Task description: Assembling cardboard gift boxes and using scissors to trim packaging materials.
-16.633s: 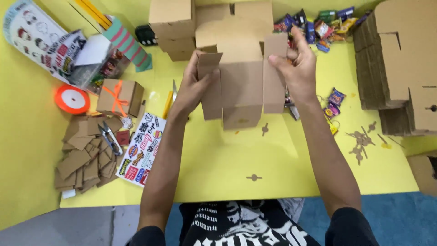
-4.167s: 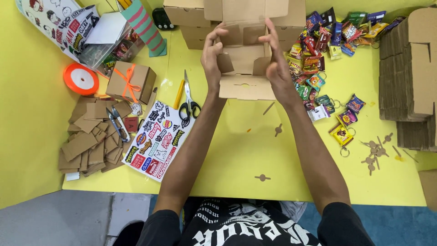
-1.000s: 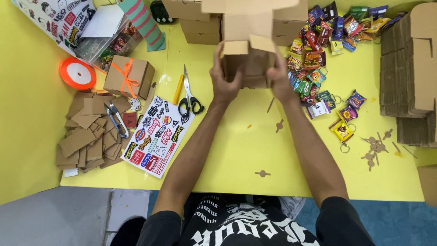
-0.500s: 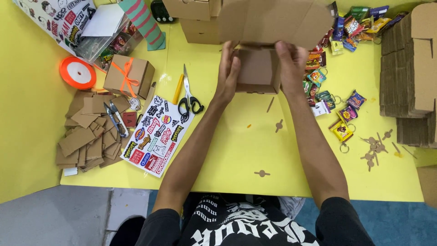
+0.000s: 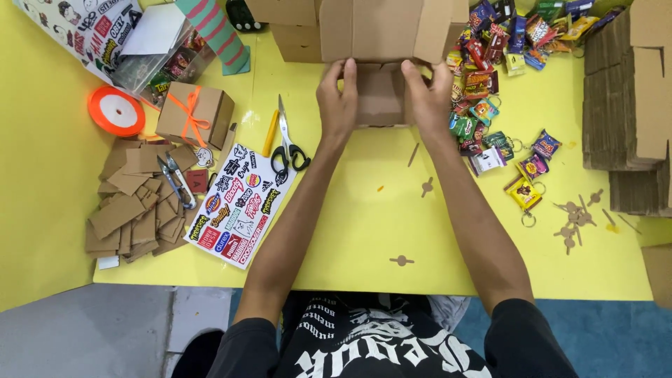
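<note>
A small brown cardboard box (image 5: 381, 91) sits on the yellow table (image 5: 350, 231) at the far centre, its lid flap (image 5: 385, 28) standing up behind it. My left hand (image 5: 338, 101) grips the box's left side, thumb at the top edge. On the other side, my right hand (image 5: 428, 98) holds the right wall the same way. Both forearms reach straight out from my body.
Scissors (image 5: 285, 143) and a sticker sheet (image 5: 234, 203) lie left of my left arm. A finished box tied with orange ribbon (image 5: 194, 115), an orange ribbon spool (image 5: 116, 110) and cardboard scraps (image 5: 140, 203) are further left. Snack-pack keychains (image 5: 490, 105) spread at right, flat cardboard stacks (image 5: 630, 105) far right.
The box has been turned and set down on the table with its lid flap raised. Both hands slid from its underside to its two side walls.
</note>
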